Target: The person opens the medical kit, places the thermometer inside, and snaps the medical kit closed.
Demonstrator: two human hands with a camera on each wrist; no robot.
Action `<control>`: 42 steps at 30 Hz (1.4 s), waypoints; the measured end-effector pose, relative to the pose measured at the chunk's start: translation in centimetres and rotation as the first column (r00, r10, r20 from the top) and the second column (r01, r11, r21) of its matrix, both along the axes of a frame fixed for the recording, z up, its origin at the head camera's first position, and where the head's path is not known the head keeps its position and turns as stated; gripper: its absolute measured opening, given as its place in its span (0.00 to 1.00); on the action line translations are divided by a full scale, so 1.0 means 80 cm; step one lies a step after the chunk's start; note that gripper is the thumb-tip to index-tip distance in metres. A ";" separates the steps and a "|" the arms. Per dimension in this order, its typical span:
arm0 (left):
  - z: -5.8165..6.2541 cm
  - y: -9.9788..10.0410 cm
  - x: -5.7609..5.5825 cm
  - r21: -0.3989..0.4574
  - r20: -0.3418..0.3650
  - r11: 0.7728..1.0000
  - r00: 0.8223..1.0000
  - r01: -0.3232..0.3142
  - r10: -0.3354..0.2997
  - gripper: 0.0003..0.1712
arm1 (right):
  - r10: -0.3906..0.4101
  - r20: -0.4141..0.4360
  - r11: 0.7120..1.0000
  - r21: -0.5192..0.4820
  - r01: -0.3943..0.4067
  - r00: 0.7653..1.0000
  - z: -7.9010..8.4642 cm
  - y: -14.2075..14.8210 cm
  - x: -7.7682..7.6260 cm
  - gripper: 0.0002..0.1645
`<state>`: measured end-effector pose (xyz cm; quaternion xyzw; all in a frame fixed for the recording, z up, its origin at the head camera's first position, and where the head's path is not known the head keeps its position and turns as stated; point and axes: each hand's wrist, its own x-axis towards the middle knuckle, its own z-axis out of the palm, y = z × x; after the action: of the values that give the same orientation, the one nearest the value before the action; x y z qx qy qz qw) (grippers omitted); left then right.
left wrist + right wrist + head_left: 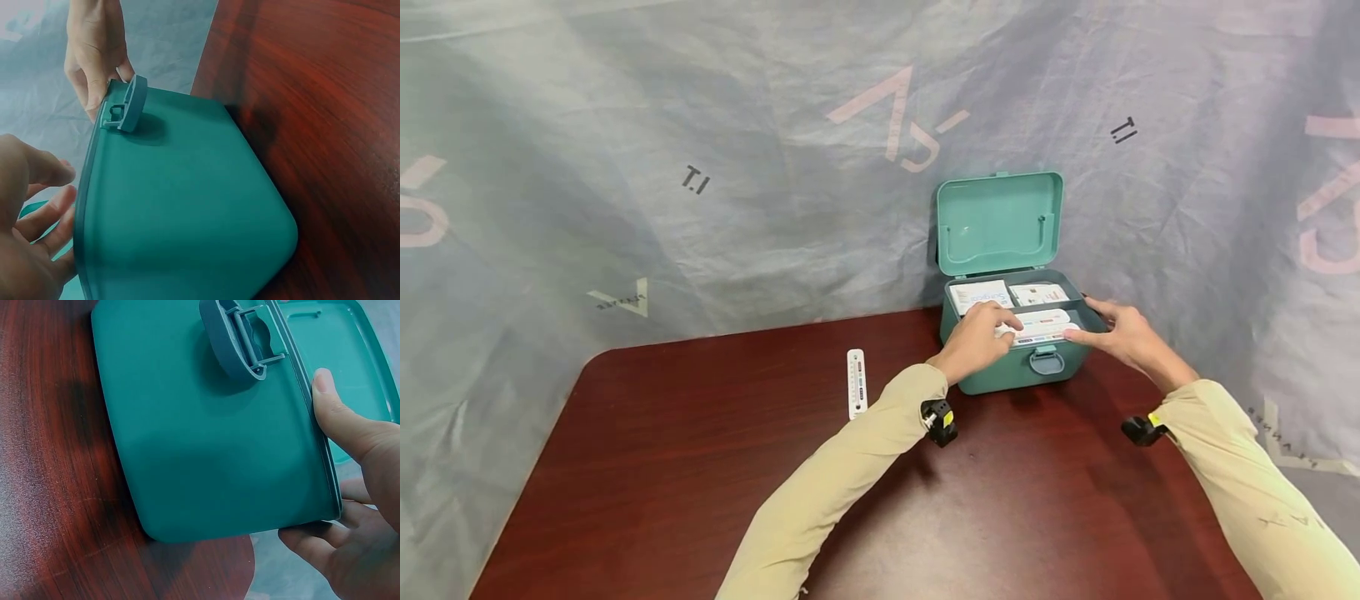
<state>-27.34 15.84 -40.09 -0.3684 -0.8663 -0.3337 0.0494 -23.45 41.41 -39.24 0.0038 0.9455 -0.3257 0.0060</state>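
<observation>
A teal lidded storage box [1022, 379] stands at the table's back right, its lid [1000, 225] raised. My right hand [1123, 333] grips the box's right front corner, thumb over the rim and fingers against the side; the right wrist view shows this hold closely. Above the left part of the front compartment is my left hand [973, 337], fingers loosely bent. The left wrist view shows a gap between its thumb and fingers, with nothing visible in it. White strips with rounded ends [1051, 317] lie in that compartment, partly hidden by the hand.
In the box's rear compartments sit a white carton [981, 293] and printed packets [1039, 294]. A white thermometer-like strip [857, 383] lies on the dark red table [685, 467], left of the box. A grey printed sheet [775, 167] hangs behind the table.
</observation>
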 end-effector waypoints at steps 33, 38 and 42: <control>-0.005 -0.052 0.027 0.422 0.138 0.892 0.984 -0.160 0.112 0.11 | -0.016 -0.001 1.000 0.004 0.016 1.000 -0.002 0.021 0.005 0.57; -0.005 -0.057 0.035 0.410 0.152 0.896 0.982 -0.169 0.116 0.11 | -0.013 -0.007 1.000 0.000 0.013 1.000 -0.002 0.022 0.003 0.57; -0.006 -0.059 0.039 0.408 0.152 0.895 0.980 -0.179 0.127 0.11 | -0.008 -0.019 1.000 -0.002 0.008 1.000 -0.002 0.022 0.000 0.56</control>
<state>-24.26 11.11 -40.58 -0.2590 -0.8018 -0.5290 0.1010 -23.43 43.20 -39.40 0.0045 0.9452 -0.3265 -0.0042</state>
